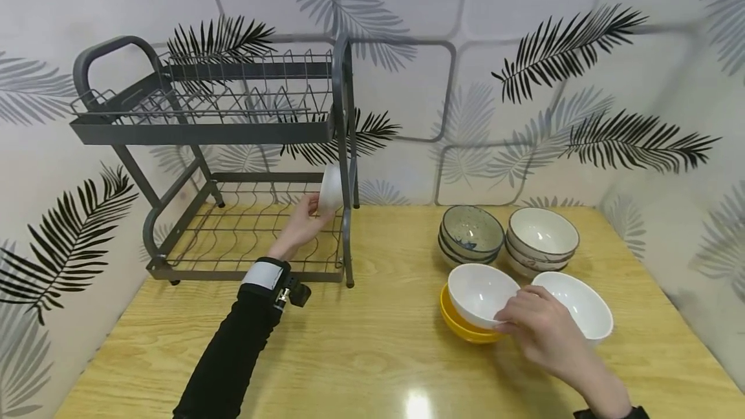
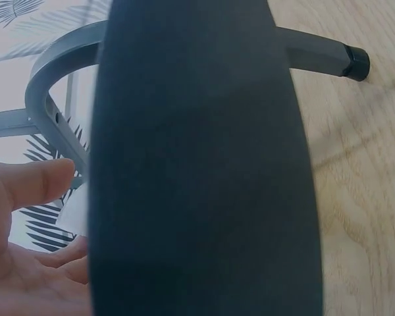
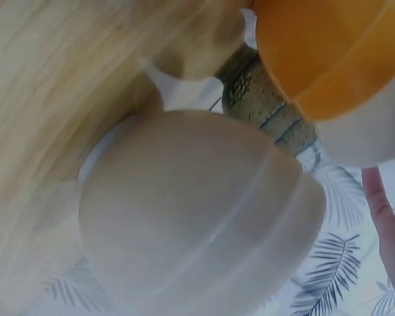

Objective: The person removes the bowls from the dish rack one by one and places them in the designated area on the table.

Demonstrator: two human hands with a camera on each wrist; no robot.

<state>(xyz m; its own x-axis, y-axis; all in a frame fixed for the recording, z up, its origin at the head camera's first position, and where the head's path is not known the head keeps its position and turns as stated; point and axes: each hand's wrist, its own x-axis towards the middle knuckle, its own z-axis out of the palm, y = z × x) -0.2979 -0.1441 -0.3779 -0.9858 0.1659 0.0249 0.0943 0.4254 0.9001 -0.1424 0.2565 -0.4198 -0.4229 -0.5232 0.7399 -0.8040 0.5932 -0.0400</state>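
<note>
Up close, a small white bowl [image 1: 331, 189] held on its edge, inside the bottom shelf of the grey dish rack [image 1: 215, 128], right beside the rack's front right post. Left hand [image 1: 302, 224] reaching in, fingers curled round the bowl's lower rim and pinching it, black sleeve [image 1: 233, 357] and a wrist strap behind. Mostly hidden in the left wrist view by the dark post, only a thumb and palm showing there. Over on the right, another white bowl [image 1: 482, 293] sitting in a yellow bowl [image 1: 462, 328] on the wooden table [image 1: 361, 354]. Right hand [image 1: 544, 328] touching that white bowl's near rim, fingers bent over the edge; hard to tell how tight the hold is. Just beside, a third white bowl [image 1: 582, 302], partly under the hand. Behind these, two more stacks: blue-patterned bowls [image 1: 470, 235] on the left and pale brown-rimmed bowls [image 1: 542, 238] on the right, close together. Behind everything, a wall with black and grey leaf prints [image 1: 570, 50].
</note>
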